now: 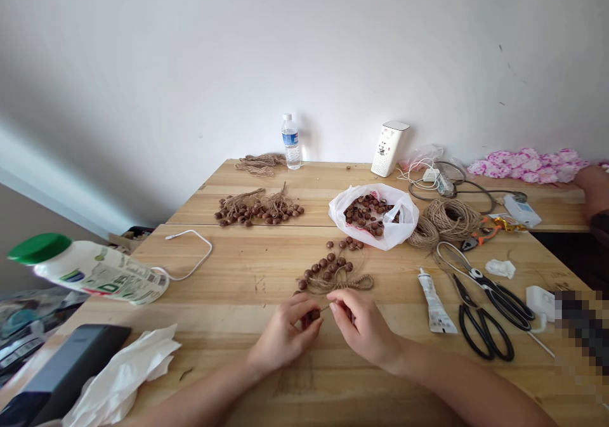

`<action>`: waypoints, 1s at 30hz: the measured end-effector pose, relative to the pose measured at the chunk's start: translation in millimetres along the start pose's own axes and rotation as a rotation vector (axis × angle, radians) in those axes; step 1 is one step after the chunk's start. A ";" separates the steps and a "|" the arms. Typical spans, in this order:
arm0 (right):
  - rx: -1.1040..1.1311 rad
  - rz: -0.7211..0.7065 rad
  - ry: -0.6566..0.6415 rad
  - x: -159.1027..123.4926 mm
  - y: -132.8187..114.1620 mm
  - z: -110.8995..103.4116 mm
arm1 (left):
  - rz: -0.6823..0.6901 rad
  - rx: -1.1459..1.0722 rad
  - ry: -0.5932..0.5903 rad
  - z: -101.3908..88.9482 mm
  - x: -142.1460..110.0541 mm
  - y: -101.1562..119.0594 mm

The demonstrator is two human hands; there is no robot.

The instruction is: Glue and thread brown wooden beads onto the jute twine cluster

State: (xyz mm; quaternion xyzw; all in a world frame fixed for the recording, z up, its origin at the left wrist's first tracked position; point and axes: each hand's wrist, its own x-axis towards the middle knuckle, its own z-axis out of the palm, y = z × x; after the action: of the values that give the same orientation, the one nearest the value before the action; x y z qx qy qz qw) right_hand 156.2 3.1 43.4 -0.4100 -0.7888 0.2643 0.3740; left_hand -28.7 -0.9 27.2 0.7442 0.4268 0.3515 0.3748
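Near the front of the table, my left hand [288, 330] is closed around a dark brown bead [313, 315]. Just to its right, my right hand [364, 327] pinches a thin piece of twine [325, 308] that runs to that bead. More brown shows behind the right fingers, too hidden to name. Right beyond both hands lies a loose bunch of brown beads [328, 266] with a looped braid of twine [359, 282]. Farther back, a white plastic bag [402, 231] stands open with more brown pieces inside. Bundles of beads tied on twine [259, 210] lie at the back left.
Scissors [483, 328], a glue tube [435, 306], pliers [480, 236] and twine rolls [451, 219] lie right. A water bottle [292, 144] and white box [389, 151] stand at the back. A green-lidded bottle [104, 268] leans left. Another person's hand [591, 189] rests far right.
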 end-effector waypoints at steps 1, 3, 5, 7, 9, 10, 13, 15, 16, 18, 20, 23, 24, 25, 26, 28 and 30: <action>-0.003 -0.002 0.015 2.8 1.1 -3.4 | -0.010 0.003 0.006 -0.6 0.2 -0.1; -0.017 0.024 0.079 11.3 5.8 -16.0 | -0.034 0.004 0.019 -2.1 1.1 -0.4; -0.024 0.103 0.206 22.2 13.3 -36.2 | -0.055 0.003 0.040 -3.6 2.6 -0.8; 0.014 0.178 0.325 33.1 22.1 -60.1 | -0.086 -0.002 0.058 -4.5 4.3 -1.6; 0.081 0.228 0.442 41.4 30.1 -82.3 | -0.131 -0.006 0.074 -4.1 5.3 -2.9; 0.112 0.248 0.483 44.1 33.4 -91.2 | -0.156 -0.006 0.078 -3.5 5.5 -3.6; 0.179 0.276 0.549 47.2 40.5 -107.5 | -0.220 -0.005 0.075 -0.6 4.8 -5.6; 0.193 0.291 0.552 46.4 43.1 -112.3 | -0.248 0.002 0.060 1.2 4.0 -5.9; 0.194 0.301 0.546 45.7 43.7 -114.0 | -0.256 0.011 0.050 1.9 3.8 -5.6; 0.191 0.309 0.534 44.3 43.7 -118.2 | -0.260 0.034 0.030 2.7 3.8 -4.4; 0.192 0.304 0.538 43.2 42.5 -124.4 | -0.260 0.053 0.014 2.9 4.5 -2.7; 0.189 0.295 0.584 42.7 40.3 -136.5 | -0.283 0.050 0.002 3.1 5.9 -1.0; 0.188 0.294 0.600 42.8 39.9 -140.6 | -0.295 0.046 -0.001 3.3 6.3 -0.9; 0.187 0.293 0.615 42.9 39.6 -144.4 | -0.306 0.045 -0.005 3.5 6.5 -1.0; 0.187 0.293 0.626 43.0 39.5 -147.9 | -0.312 0.050 -0.009 3.8 6.7 -1.3; 0.184 0.301 0.640 43.3 39.4 -153.3 | -0.311 0.062 -0.011 4.6 6.8 -2.2; 0.176 0.314 0.645 43.6 39.3 -156.7 | -0.310 0.070 -0.016 5.7 6.9 -2.7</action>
State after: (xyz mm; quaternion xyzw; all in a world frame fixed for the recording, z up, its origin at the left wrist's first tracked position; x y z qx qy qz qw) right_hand 283.6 77.8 122.1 -0.5544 -0.5319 0.2426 0.5923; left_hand -22.2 4.8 23.6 0.6848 0.5455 0.2682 0.4019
